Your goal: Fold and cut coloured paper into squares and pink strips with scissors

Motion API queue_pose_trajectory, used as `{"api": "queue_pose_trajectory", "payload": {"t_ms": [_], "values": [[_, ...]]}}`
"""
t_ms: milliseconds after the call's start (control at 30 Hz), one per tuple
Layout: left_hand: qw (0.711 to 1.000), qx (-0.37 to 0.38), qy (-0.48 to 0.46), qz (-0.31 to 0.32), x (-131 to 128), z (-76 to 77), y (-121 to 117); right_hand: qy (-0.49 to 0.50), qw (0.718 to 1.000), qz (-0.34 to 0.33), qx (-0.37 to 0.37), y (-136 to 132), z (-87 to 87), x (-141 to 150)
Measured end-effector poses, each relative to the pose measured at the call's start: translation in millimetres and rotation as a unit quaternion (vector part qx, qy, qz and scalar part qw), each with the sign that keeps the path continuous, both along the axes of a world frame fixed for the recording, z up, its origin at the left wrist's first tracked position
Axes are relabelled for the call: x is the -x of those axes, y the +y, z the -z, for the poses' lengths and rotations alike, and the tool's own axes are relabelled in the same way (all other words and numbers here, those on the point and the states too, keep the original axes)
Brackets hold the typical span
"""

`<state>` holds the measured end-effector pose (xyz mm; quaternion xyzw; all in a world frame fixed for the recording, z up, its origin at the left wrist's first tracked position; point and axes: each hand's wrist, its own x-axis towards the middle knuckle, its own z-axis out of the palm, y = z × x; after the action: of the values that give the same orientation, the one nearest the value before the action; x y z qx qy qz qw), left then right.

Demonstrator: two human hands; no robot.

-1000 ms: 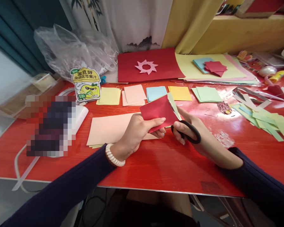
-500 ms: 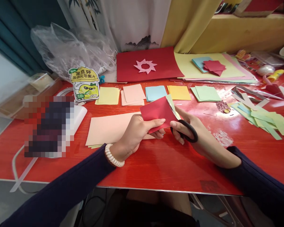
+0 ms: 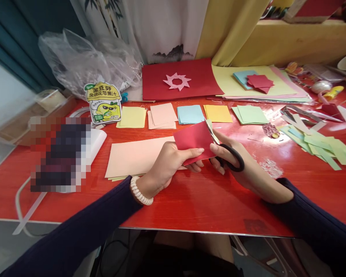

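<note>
My left hand (image 3: pixel 175 157) pinches a red paper (image 3: pixel 192 138) between thumb and fingers, above the table. Black-handled scissors (image 3: pixel 235 157) are in my right hand (image 3: pixel 233 152), their blades along the paper's right edge. A pale green paper edge shows by the blades; whether it is a strip or a layer behind the red, I cannot tell. Under my left hand lies a pale peach sheet (image 3: pixel 135 157) with greenish paper beneath it. Behind the hands runs a row of square paper stacks: yellow (image 3: pixel 132 117), peach (image 3: pixel 162 115), blue (image 3: pixel 190 114), orange-yellow (image 3: pixel 218 113) and green (image 3: pixel 250 114).
A pink folded paper ring (image 3: pixel 177 81) rests on a red sheet (image 3: pixel 152 80) at the back. Green paper offcuts (image 3: pixel 320 144) and a second pair of scissors (image 3: pixel 305 112) lie at right. On the left are a lemon-printed pouch (image 3: pixel 103 104) and a plastic bag (image 3: pixel 75 57).
The red paper and both hands have shifted slightly right and down. The pale green edge beside the blades shows less than before.
</note>
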<state>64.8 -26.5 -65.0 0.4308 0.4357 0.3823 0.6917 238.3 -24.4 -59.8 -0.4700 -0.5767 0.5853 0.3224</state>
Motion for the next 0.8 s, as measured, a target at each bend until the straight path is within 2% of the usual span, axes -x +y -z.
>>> {"api": "queue_pose_trajectory", "payload": {"t_ms": [167,300,800], "values": [[1.000,0.011,0.003,0.003,0.1,-1.0,-0.5,-0.035,0.999,-0.014,-0.031,1.6,-2.7,-0.6],[1.000,0.014,0.001,0.008,1.6,-2.5,-0.9,-0.056,0.998,0.011,-0.020,-0.5,-4.2,0.8],[1.000,0.024,-0.006,0.004,2.8,-0.6,-1.6,-0.074,0.997,0.028,-0.015,-2.5,-4.7,4.9]]}}
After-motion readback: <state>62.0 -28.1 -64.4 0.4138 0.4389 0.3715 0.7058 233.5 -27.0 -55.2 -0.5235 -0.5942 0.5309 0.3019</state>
